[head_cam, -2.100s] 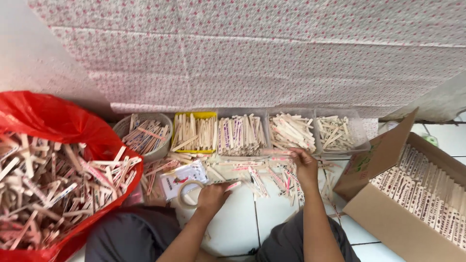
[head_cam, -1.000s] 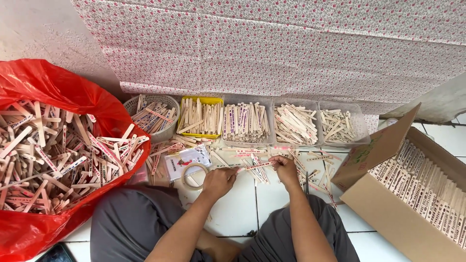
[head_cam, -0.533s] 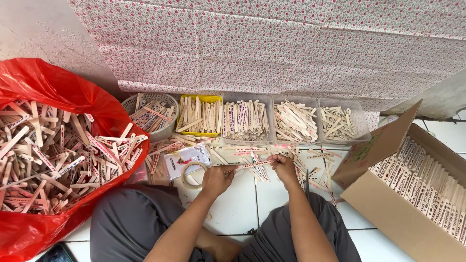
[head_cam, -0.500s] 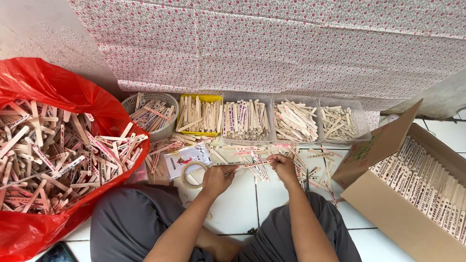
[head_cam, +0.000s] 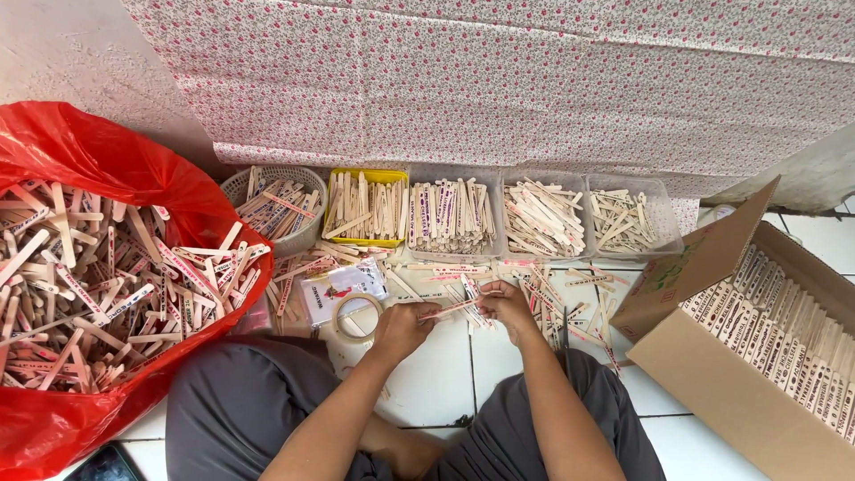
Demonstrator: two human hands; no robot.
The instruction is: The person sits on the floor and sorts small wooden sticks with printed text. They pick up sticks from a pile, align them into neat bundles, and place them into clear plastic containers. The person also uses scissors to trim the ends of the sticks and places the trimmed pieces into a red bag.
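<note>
- Large red plastic bag (head_cam: 80, 151) at left, heaped with flat wooden sticks.
- Brown cardboard box (head_cam: 739, 392) at right, sticks packed in rows.
- Small clear packet with a white printed label (head_cam: 343, 289) beside a roll of clear tape (head_cam: 356, 316).
- Thin pale wooden stick with pink print (head_cam: 454, 308) lies level above the white tiles, between both hands.
- Left hand (head_cam: 403, 328) pinches one end; right hand (head_cam: 506, 305) pinches the other, fingers curled.
</note>
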